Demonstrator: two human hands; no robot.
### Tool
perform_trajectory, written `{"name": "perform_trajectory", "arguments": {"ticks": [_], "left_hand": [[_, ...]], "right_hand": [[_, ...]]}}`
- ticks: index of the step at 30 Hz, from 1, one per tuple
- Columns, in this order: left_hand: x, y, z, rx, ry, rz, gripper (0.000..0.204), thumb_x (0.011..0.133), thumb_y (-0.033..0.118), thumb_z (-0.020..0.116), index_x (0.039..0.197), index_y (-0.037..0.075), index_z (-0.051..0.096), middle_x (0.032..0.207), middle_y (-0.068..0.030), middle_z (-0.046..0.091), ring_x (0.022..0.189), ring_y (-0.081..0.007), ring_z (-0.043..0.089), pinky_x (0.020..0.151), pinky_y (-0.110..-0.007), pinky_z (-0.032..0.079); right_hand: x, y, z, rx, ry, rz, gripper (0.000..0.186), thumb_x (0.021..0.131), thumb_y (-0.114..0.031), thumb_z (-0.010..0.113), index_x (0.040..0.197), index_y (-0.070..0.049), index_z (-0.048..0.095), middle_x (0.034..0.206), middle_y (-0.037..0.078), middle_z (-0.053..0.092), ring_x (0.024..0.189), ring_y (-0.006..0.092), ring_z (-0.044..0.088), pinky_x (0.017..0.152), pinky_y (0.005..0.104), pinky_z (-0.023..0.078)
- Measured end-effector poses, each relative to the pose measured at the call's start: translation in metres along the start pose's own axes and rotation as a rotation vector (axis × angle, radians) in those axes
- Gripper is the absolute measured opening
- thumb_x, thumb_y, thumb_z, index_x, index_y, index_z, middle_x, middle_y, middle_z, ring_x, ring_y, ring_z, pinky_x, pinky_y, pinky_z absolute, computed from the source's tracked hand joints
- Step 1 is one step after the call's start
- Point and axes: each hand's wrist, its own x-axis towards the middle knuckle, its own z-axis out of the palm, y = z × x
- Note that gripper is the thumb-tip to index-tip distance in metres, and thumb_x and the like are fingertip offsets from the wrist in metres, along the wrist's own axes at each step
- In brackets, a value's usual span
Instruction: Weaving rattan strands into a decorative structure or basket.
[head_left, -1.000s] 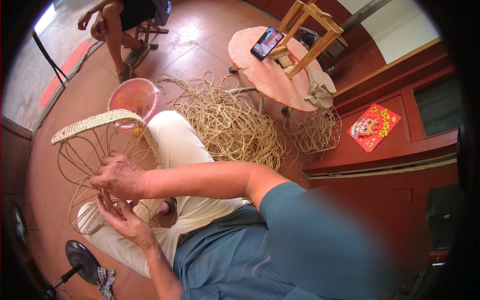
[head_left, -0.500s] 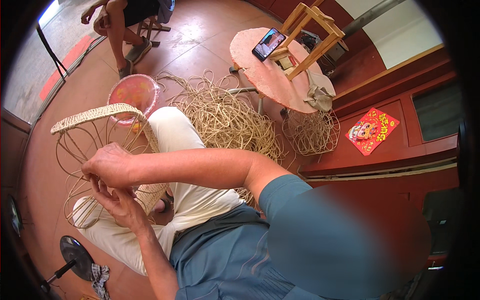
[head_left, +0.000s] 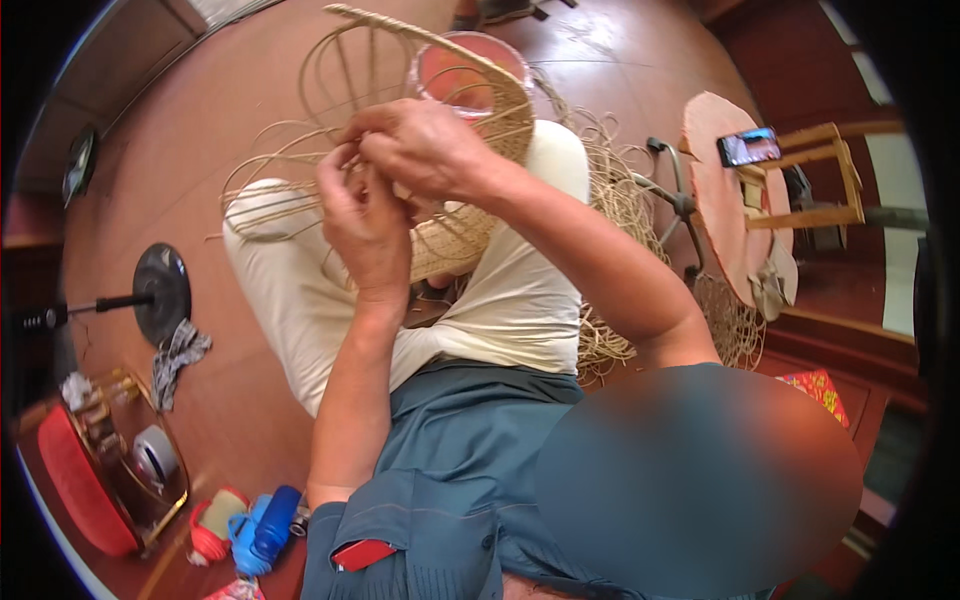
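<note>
A partly woven straw-coloured basket (head_left: 475, 240) rests across my lap between my knees, its braided band curving up and away at the far side. Long loose cords (head_left: 265, 190) loop out from it over my left knee. My left hand (head_left: 365, 240) is raised over the basket with its fingers bent and pinched on the cord. My right hand (head_left: 430, 150) meets it from the right, fingertips closed on cord beside the left fingers. The fingers overlap, so the exact piece of cord between them is mostly hidden.
A pink-red tub (head_left: 460, 65) stands beyond the basket. Right of my knee lies a heap of loose cord (head_left: 615, 210). A round table (head_left: 715, 190) holds a phone (head_left: 748, 147) and a wooden frame (head_left: 850, 185). At left are a black stand base (head_left: 161, 292), bottles (head_left: 272, 525) and a red-seated chair (head_left: 80, 480).
My view has turned, so the basket and hands appear farther right and higher, and bottles and a chair have come in at lower left. Both hands stay together at the cord.
</note>
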Motion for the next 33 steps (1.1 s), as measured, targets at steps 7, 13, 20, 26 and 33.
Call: {"name": "perform_trajectory", "arguments": {"ticks": [7, 13, 20, 26, 33], "left_hand": [[0.010, -0.026, -0.013, 0.187, 0.102, 0.233, 0.007, 0.107, 0.004, 0.061, 0.113, 0.003, 0.064, 0.087, -0.0035, 0.073, 0.066, -0.0061, 0.064, 0.056, -0.024, 0.049], [0.008, -0.019, -0.023, -0.196, -0.007, -0.060, 0.012, 0.100, -0.005, 0.056, 0.108, 0.004, 0.060, 0.081, -0.0027, 0.068, 0.066, -0.0061, 0.061, 0.059, -0.025, 0.049], [0.006, -0.013, -0.024, -0.447, -0.069, -0.106, 0.013, 0.103, -0.003, 0.057, 0.113, 0.006, 0.057, 0.079, -0.0045, 0.069, 0.051, -0.0034, 0.048, 0.045, -0.021, 0.038], [0.001, -0.009, -0.024, -0.358, -0.014, -0.164, 0.010, 0.107, 0.005, 0.063, 0.115, 0.004, 0.058, 0.079, -0.0066, 0.073, 0.052, -0.0051, 0.052, 0.047, -0.023, 0.041], [-0.002, 0.001, -0.023, -0.137, 0.009, -0.174, 0.017, 0.108, 0.009, 0.064, 0.121, -0.001, 0.060, 0.079, -0.0057, 0.075, 0.055, -0.0058, 0.054, 0.051, -0.026, 0.044]], "right_hand": [[-0.002, -0.004, 0.008, -0.069, 0.042, -0.098, 0.042, 0.095, -0.019, 0.053, 0.125, -0.006, 0.080, 0.094, 0.019, 0.082, 0.090, 0.0375, 0.080, 0.089, 0.0472, 0.062], [-0.007, 0.023, 0.017, -0.080, 0.156, -0.312, 0.039, 0.089, -0.007, 0.061, 0.124, -0.008, 0.077, 0.091, 0.015, 0.081, 0.082, 0.0346, 0.079, 0.079, 0.0447, 0.064], [-0.012, 0.028, 0.022, -0.103, 0.198, -0.414, 0.031, 0.090, -0.011, 0.066, 0.121, -0.011, 0.070, 0.090, 0.016, 0.079, 0.085, 0.0359, 0.078, 0.075, 0.0484, 0.061], [-0.011, 0.034, 0.025, -0.188, 0.230, -0.477, 0.034, 0.090, -0.022, 0.083, 0.118, -0.013, 0.067, 0.095, 0.014, 0.070, 0.085, 0.0380, 0.075, 0.073, 0.0479, 0.062], [-0.007, 0.035, 0.023, -0.265, 0.162, -0.464, 0.035, 0.087, -0.026, 0.087, 0.115, -0.015, 0.068, 0.098, 0.014, 0.065, 0.084, 0.0389, 0.075, 0.069, 0.0488, 0.062]]}}
